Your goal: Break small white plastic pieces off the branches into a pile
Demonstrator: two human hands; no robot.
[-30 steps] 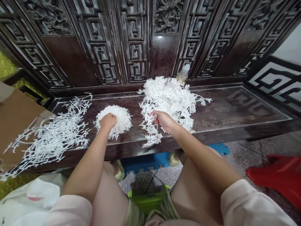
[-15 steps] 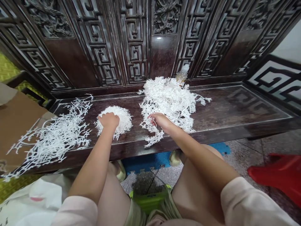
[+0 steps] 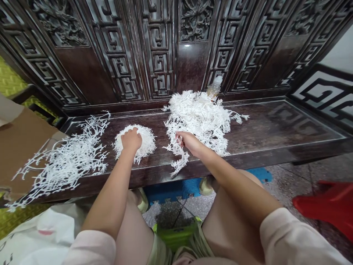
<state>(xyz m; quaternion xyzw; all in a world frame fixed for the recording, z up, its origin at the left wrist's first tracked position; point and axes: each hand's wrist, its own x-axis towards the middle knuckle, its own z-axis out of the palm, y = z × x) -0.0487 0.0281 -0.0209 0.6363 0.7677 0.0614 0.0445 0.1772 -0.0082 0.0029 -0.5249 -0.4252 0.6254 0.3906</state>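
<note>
My right hand (image 3: 186, 142) pinches a white branched plastic sprig (image 3: 180, 162), which hangs down over the bench's front edge. Behind it rises a large tangled heap of similar white sprigs (image 3: 198, 114). On the left, my left hand (image 3: 131, 139) rests on a small round pile of short white spiky pieces (image 3: 147, 141). Its fingers are curled into the pile, and their tips are hidden, so what they hold cannot be made out. Farther left lies a loose heap of long, bare white branched stems (image 3: 68, 158).
The dark wooden bench (image 3: 264, 136) has a carved back (image 3: 193, 62). A capped clear bottle (image 3: 215, 86) stands behind the large heap. A cardboard box (image 3: 24, 143) sits at the left, above a white bag (image 3: 46, 228). A red plastic stool (image 3: 328, 206) is at the right.
My left hand has shifted slightly to the right on the small pile, its fingers more curled. The sprig in my right hand now hangs more steeply. The view has moved slightly.
</note>
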